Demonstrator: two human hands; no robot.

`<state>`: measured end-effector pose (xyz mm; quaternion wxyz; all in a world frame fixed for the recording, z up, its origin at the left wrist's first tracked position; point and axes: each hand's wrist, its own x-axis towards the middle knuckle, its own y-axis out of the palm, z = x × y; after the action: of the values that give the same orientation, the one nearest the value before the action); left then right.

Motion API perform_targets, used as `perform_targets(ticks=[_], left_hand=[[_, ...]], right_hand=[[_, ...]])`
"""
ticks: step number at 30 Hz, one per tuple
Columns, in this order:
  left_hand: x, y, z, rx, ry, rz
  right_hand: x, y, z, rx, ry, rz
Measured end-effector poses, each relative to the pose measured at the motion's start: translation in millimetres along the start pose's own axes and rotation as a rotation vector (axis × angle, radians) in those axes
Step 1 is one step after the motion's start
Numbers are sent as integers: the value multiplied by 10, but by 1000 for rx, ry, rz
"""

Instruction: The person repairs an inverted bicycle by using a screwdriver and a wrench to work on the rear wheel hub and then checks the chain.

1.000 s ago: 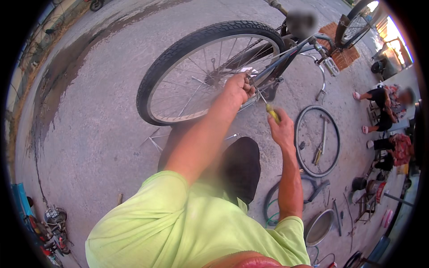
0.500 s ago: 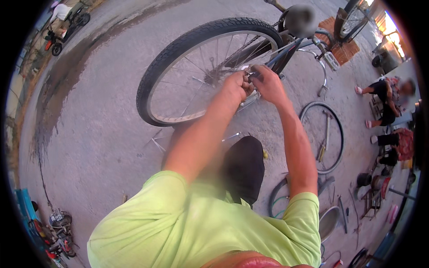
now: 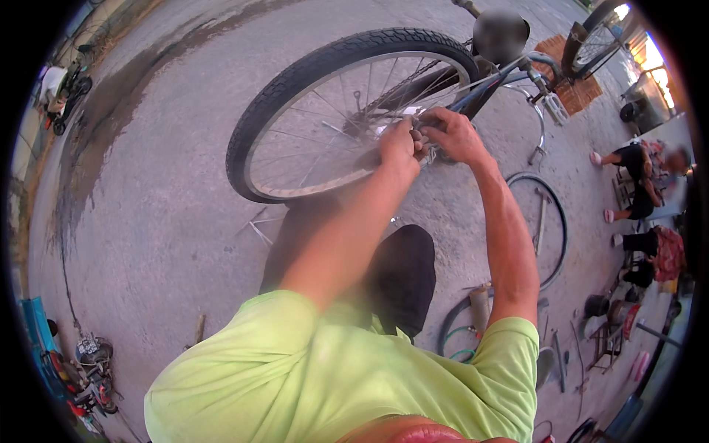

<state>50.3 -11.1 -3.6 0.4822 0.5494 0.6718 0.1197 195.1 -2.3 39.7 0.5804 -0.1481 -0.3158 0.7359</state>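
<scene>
- I was, as I judged it, busy with fine finger work at the blue-grey metal bicycle frame (image 3: 480, 90), beside the spoked wheel with a treaded black tyre (image 3: 238, 155).
- That wheel stood ahead of me, mostly left of my hands, beyond my dark-trousered knee (image 3: 406, 269).
- The next move, I reckoned, called for a steady left and small, precise turns of the right fingertips.
- My left hand (image 3: 399, 144) was curled, its arm reaching up and rightward; what it gripped was hidden.
- My right hand (image 3: 454, 136) bent inward from a raised wrist, fingertips gathered beside the left's; I couldn't tell what they pinched.
</scene>
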Motion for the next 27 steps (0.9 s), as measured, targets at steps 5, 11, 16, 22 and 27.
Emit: perform_targets(ticks=[5,11,16,22,27], left_hand=[[-338,-308,-99,38,49,104],[-364,-816,-221,-34,-218,175],[-348,-942,-364,56,-230,197],[-498,-1207,-629,282,-279,-12],[-274,-1452,-632,358,-367,-3]], right_hand=[[77,0,15,10,108,94],[127,-61,17,-50,73,127],[126,-27,-44,52,105,124],[171,-47,-2,11,134,179],[217,-94,18,-142,76,179]])
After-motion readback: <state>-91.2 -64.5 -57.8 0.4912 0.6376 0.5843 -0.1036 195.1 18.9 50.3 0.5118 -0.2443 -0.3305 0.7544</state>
